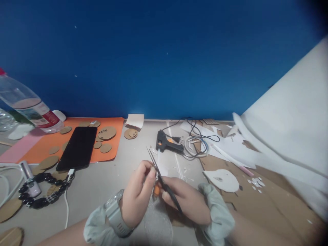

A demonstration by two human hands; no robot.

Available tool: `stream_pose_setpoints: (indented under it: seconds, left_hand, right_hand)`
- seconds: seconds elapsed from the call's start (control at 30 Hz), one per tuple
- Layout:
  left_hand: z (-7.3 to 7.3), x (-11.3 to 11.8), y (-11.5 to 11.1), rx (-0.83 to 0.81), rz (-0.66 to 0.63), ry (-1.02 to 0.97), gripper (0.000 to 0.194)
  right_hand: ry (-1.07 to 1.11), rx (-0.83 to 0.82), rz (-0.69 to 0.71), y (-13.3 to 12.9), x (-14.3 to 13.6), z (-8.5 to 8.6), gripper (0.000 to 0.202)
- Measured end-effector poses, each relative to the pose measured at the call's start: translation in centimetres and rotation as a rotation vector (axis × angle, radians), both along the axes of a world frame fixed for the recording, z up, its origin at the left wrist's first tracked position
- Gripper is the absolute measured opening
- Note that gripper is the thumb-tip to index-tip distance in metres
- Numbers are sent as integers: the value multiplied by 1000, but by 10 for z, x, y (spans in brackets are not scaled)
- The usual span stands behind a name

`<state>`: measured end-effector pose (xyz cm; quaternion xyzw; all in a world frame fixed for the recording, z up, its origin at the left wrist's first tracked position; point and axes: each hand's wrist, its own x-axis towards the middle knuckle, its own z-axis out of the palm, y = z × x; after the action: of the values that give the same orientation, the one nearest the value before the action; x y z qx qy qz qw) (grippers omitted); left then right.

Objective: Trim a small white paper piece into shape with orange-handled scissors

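My right hand is closed around the dark handles of a pair of scissors, whose blades point up and away to the left. Close beside the blades, my left hand is closed in a pinch; a small whitish bit shows at its fingertips, too small to name. Something orange peeks out between the two hands, mostly hidden. Beneath them lies a clear, glittery sheet. Just beyond the scissors' tips rests a black glue gun on its side, with its cable coiled to the right.
Left, a black phone and several cardboard discs lie on orange paper. A plastic bottle stands behind a beaded strap. Right, a white cut-out and small white pieces lie on cardboard. A blue wall closes the back.
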<state>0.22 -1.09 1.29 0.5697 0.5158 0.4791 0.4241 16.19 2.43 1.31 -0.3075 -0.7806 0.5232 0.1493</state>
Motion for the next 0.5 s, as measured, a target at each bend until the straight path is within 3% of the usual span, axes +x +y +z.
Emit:
stream_pose_setpoints:
  seconds: [0.5]
  left_hand:
    - [0,0,-2,-8,7,-59,22]
  right_hand:
    - [19,-31,-4,1,0,2,46]
